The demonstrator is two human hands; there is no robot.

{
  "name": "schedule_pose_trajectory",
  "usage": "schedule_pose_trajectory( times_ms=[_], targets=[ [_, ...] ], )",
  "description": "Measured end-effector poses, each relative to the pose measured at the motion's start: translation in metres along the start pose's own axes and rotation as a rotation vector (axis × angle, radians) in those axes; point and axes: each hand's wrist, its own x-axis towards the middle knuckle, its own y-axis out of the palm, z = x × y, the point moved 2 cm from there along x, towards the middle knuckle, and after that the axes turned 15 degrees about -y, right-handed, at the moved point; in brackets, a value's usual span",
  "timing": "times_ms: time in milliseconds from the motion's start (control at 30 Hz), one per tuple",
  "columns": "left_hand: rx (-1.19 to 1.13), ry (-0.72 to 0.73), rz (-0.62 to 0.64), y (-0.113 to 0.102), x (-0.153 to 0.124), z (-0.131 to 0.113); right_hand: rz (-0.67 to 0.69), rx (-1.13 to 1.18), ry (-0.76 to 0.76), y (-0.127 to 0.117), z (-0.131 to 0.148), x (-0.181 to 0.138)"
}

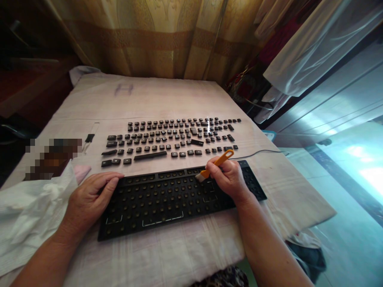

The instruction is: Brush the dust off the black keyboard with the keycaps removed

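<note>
A black keyboard base without keycaps lies slightly slanted on the cloth in front of me. My left hand grips its upper left corner, thumb and fingers closed on the edge. Over the right part of the base, my right hand holds a small brush with a yellow-orange handle. The pale bristles touch the base near its upper rows. Beyond the base, several rows of loose black keycaps are laid out in keyboard order. The long space bar sits in the nearest row.
A black tool with wire loops lies left of the keycaps. Crumpled white cloth and a pink piece are at the left. A cable runs off the table's right side. Curtains hang behind the cloth-covered table.
</note>
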Motion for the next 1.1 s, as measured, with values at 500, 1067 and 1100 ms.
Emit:
schedule_pose_trajectory(
  times_ms=[500,1067,1100],
  targets=[
    [0.015,0.044,-0.012,0.0018,-0.0012,0.0029,-0.093,0.107,0.024,-0.0021,0.0039,0.0017],
    [0.005,0.004,-0.007,0.0007,-0.0009,0.0019,-0.075,0.063,0.007,-0.0018,0.0012,0.0005],
    [0.003,0.003,-0.008,0.0008,-0.0009,0.0025,-0.106,0.056,0.017,-0.0026,0.0006,0.0005]
  ],
)
